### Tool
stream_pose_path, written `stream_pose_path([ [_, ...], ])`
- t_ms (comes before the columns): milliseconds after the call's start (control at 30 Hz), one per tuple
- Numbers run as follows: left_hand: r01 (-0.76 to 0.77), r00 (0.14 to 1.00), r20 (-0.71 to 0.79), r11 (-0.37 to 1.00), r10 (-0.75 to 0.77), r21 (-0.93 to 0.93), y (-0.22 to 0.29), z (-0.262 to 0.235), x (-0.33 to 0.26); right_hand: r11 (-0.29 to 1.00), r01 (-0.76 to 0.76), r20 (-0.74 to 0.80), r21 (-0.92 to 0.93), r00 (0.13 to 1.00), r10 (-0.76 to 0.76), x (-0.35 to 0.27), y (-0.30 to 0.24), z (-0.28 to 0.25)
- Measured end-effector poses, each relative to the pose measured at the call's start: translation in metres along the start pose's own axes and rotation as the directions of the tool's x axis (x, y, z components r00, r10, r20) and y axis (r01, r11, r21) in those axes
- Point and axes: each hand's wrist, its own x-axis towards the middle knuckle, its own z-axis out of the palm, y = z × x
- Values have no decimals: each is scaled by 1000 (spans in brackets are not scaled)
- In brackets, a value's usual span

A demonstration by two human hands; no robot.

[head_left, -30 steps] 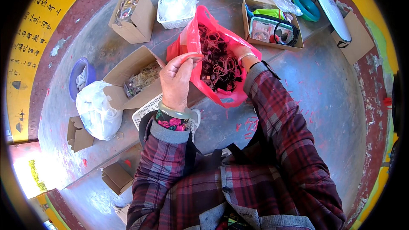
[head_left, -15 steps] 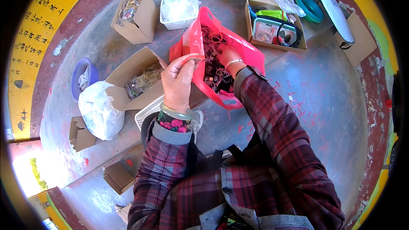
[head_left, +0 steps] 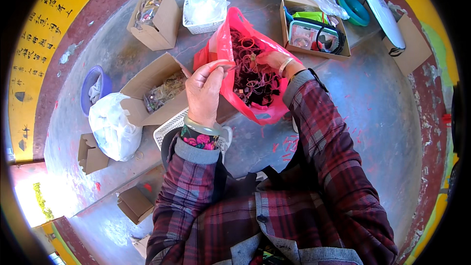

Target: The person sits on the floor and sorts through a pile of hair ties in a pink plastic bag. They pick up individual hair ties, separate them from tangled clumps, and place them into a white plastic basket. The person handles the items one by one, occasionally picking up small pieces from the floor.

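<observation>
A red plastic bag (head_left: pixel 223 51) stands open on the concrete floor, full of dark red and black hair bands (head_left: pixel 251 76). My left hand (head_left: pixel 205 92) grips the bag's near rim and holds it open. My right hand (head_left: pixel 271 60) reaches inside the bag from the right, with its fingers closed among the bands; what it pinches is hard to make out. Both sleeves are plaid, and a pale green bangle sits on my left wrist.
Around the bag: an open cardboard box of bands (head_left: pixel 164 91), a white basket (head_left: pixel 171 127) under my left arm, a white sack (head_left: pixel 114 126), a blue tub (head_left: pixel 93 86), another box (head_left: pixel 154 17), a white basket of plastic (head_left: pixel 205 7), and a box of packaged goods (head_left: pixel 314 34).
My right hand has moved up and deeper into the bag among the bands. My left hand has shifted slightly while keeping hold of the rim.
</observation>
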Motion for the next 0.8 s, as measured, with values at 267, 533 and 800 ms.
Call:
stream_pose_path([
  [267, 10, 1000, 9, 1000, -10, -4, -4, 3, 1, 972, -72, -351, -222, 936, -11, 32, 26, -13],
  [533, 8, 1000, 1, 1000, -8, -6, -3, 0, 0, 935, 73, -507, -348, 824, -253, 38, 41, -14],
  [800, 4, 1000, 12, 1000, -4, 0, -1, 0, 0, 800, -12, -530, -600, 756, -385, 31, 28, 18],
])
